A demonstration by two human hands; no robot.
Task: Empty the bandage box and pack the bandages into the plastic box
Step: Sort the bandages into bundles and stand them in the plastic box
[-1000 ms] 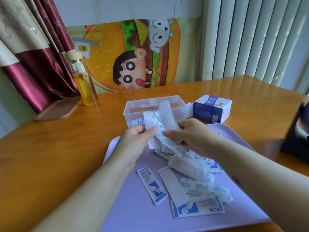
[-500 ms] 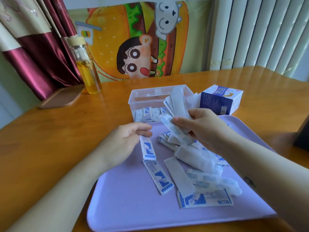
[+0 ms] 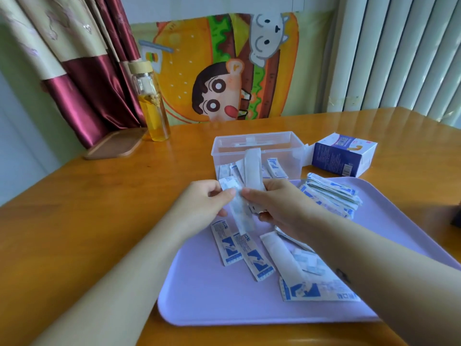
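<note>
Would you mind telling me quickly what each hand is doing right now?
Left hand: pinches one wrapped bandage near its top end.
Right hand: grips a bunch of bandages.

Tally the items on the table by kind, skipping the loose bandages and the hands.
clear plastic box: 1
bandage box: 1
purple tray: 1
glass bottle: 1
wooden board: 1
dark object, cut off at the right edge: 1
Total: 6
</note>
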